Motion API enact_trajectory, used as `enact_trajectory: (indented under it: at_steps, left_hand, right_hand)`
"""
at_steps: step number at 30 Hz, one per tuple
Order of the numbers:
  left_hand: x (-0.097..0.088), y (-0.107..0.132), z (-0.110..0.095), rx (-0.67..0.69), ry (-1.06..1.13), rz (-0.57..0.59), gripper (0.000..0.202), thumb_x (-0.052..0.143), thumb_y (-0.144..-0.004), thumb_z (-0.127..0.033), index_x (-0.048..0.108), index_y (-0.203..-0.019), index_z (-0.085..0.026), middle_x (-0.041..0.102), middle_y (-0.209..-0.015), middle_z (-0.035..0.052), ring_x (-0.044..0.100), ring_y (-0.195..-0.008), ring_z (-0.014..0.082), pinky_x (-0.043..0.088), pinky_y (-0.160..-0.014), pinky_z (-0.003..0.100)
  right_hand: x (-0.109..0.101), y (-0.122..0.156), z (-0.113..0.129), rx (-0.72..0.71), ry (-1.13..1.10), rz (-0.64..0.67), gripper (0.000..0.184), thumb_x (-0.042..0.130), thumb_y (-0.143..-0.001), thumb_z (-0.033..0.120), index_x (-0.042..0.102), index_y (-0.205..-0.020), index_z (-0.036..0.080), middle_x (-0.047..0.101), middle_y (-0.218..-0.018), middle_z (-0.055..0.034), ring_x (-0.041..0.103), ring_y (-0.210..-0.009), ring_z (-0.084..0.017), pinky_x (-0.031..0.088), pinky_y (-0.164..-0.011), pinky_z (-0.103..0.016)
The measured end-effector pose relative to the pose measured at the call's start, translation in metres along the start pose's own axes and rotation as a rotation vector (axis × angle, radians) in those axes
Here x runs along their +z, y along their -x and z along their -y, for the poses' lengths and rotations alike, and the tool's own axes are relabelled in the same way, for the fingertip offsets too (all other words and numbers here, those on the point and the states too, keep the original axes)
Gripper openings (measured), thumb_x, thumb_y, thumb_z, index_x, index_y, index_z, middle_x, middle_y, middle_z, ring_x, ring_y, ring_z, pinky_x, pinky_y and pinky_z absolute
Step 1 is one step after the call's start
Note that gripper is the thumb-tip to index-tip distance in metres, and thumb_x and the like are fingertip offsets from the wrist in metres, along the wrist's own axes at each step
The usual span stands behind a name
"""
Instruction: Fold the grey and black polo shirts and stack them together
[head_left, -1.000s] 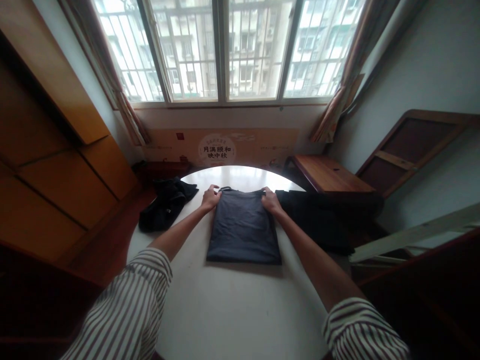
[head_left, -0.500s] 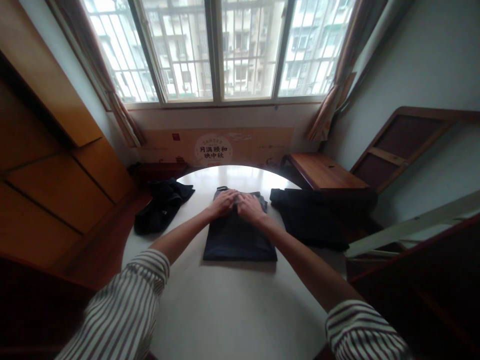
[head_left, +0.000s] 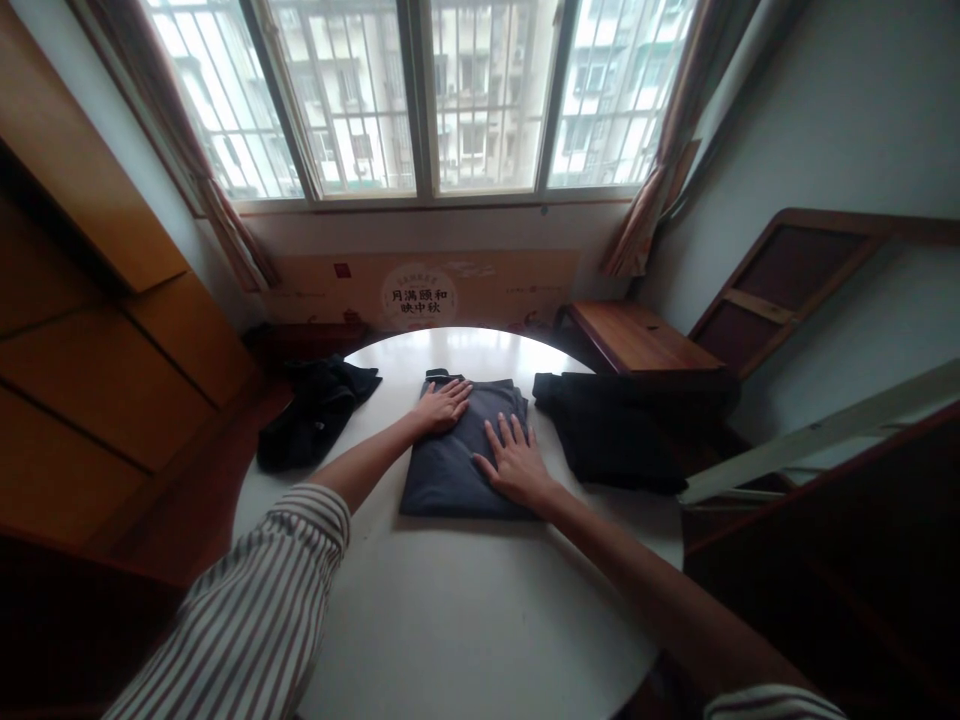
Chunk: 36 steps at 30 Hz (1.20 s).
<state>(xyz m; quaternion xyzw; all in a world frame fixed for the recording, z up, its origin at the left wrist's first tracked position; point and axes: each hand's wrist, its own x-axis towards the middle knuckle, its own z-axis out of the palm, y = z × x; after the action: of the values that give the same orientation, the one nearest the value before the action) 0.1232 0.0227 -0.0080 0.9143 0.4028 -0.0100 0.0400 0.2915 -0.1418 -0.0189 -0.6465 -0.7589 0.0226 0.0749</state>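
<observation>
A folded dark grey garment (head_left: 450, 470) lies flat in the middle of a round white table (head_left: 465, 600). My left hand (head_left: 442, 407) rests open and flat on the garment's far left part, fingers stretched toward the window. My right hand (head_left: 514, 462) lies open and flat on its near right part, fingers spread. Neither hand holds anything. Both forearms are bare, with striped sleeves pushed up.
A crumpled black garment (head_left: 315, 420) hangs over the table's left edge. A folded black pile (head_left: 615, 435) sits at the right edge. A wooden side table (head_left: 637, 340) stands beyond, wooden cabinets (head_left: 112, 330) at left, a window with curtains ahead.
My hands left the garment's far corners, met at its far middle, then spread apart. The right hand slid toward me along the right side; the left stayed near the far edge.
</observation>
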Motion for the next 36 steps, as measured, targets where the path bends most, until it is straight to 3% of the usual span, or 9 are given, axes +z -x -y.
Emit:
enact_trajectory:
  at_steps: [4, 8, 15, 19, 24, 27, 30, 34, 36]
  left_hand:
    - [0.001, 0.000, -0.002, 0.002, -0.003, -0.012, 0.057, 0.017, -0.103, -0.042, 0.020, -0.157, -0.025, 0.017, -0.164, 0.0030, 0.015, -0.151, 0.0257, 0.013, -0.116, 0.064]
    - [0.002, 0.000, -0.002, -0.001, -0.022, -0.018, 0.056, 0.018, -0.103, -0.040, 0.021, -0.157, -0.026, 0.017, -0.164, 0.0020, 0.016, -0.151, 0.0244, 0.014, -0.116, 0.065]
    - [0.001, -0.001, -0.001, 0.002, -0.016, -0.027, 0.056, 0.019, -0.103, -0.041, 0.022, -0.157, -0.026, 0.019, -0.163, 0.0035, 0.017, -0.151, 0.0260, 0.017, -0.116, 0.065]
    - [-0.007, 0.007, -0.011, 0.011, -0.018, -0.087, 0.053, 0.026, -0.103, -0.035, 0.032, -0.153, -0.021, 0.027, -0.161, 0.0073, 0.022, -0.149, 0.0276, 0.016, -0.116, 0.065]
    - [-0.012, 0.078, -0.037, 0.227, 0.042, -0.288, 0.041, 0.035, -0.102, -0.029, 0.057, -0.135, -0.015, 0.056, -0.142, 0.0122, 0.048, -0.134, 0.0234, 0.031, -0.116, 0.048]
    - [-0.007, 0.142, -0.046, 0.406, 0.066, -0.244, 0.044, 0.045, -0.100, -0.043, 0.059, -0.131, -0.015, 0.061, -0.135, 0.0136, 0.055, -0.127, 0.0245, 0.041, -0.111, 0.043]
    - [0.000, 0.189, -0.042, 0.441, 0.013, -0.221, 0.052, 0.056, -0.094, -0.045, 0.056, -0.133, -0.011, 0.059, -0.136, 0.0179, 0.056, -0.126, 0.0299, 0.046, -0.107, 0.045]
    - [0.008, 0.209, -0.030, 0.468, -0.046, -0.251, 0.038, 0.044, -0.095, -0.011, 0.058, -0.131, -0.010, 0.061, -0.134, 0.0172, 0.056, -0.127, 0.0265, 0.049, -0.107, 0.041]
    - [0.012, 0.209, -0.027, 0.468, -0.043, -0.274, 0.041, 0.041, -0.093, -0.006, 0.058, -0.130, -0.010, 0.062, -0.132, 0.0163, 0.057, -0.126, 0.0255, 0.050, -0.106, 0.040]
  right_hand:
    - [-0.010, 0.032, 0.014, -0.176, -0.043, 0.000, 0.080, 0.030, -0.096, 0.066, 0.036, -0.152, 0.010, 0.023, -0.160, -0.0200, 0.014, -0.150, -0.037, 0.002, -0.117, -0.062]
    - [-0.023, 0.030, 0.044, -0.434, -0.212, 0.070, 0.070, 0.031, -0.100, 0.060, 0.039, -0.151, 0.012, 0.037, -0.155, -0.0174, 0.033, -0.144, -0.031, 0.022, -0.118, -0.054]
    - [-0.020, 0.070, 0.081, -0.647, -0.393, 0.238, 0.087, 0.041, -0.090, 0.074, 0.026, -0.157, 0.021, 0.015, -0.164, -0.0122, 0.003, -0.151, -0.035, 0.002, -0.119, -0.059]
    - [-0.034, 0.106, 0.078, -0.737, -0.519, 0.290, 0.084, 0.046, -0.092, 0.068, 0.027, -0.156, 0.018, 0.024, -0.162, -0.0145, 0.013, -0.151, -0.030, 0.011, -0.122, -0.051]
    - [-0.041, 0.121, 0.036, -0.651, -0.421, 0.050, 0.048, 0.045, -0.100, 0.036, 0.049, -0.142, 0.013, 0.054, -0.144, -0.0149, 0.047, -0.136, -0.024, 0.029, -0.119, -0.047]
    - [-0.037, 0.119, 0.000, -0.587, -0.251, -0.124, 0.040, 0.049, -0.099, 0.026, 0.056, -0.135, 0.012, 0.058, -0.140, -0.0155, 0.051, -0.132, -0.028, 0.039, -0.113, -0.051]
    - [-0.032, 0.111, -0.025, -0.568, -0.128, -0.175, 0.040, 0.050, -0.096, 0.019, 0.058, -0.135, 0.012, 0.057, -0.141, -0.0160, 0.051, -0.132, -0.030, 0.045, -0.109, -0.050]
    - [-0.027, 0.094, -0.035, -0.549, -0.061, -0.159, 0.046, 0.045, -0.089, 0.006, 0.059, -0.133, 0.009, 0.058, -0.139, -0.0166, 0.052, -0.131, -0.030, 0.047, -0.107, -0.050]
    - [-0.026, 0.087, -0.034, -0.539, -0.058, -0.156, 0.050, 0.045, -0.085, 0.002, 0.061, -0.131, 0.009, 0.061, -0.135, -0.0169, 0.054, -0.129, -0.030, 0.047, -0.107, -0.049]
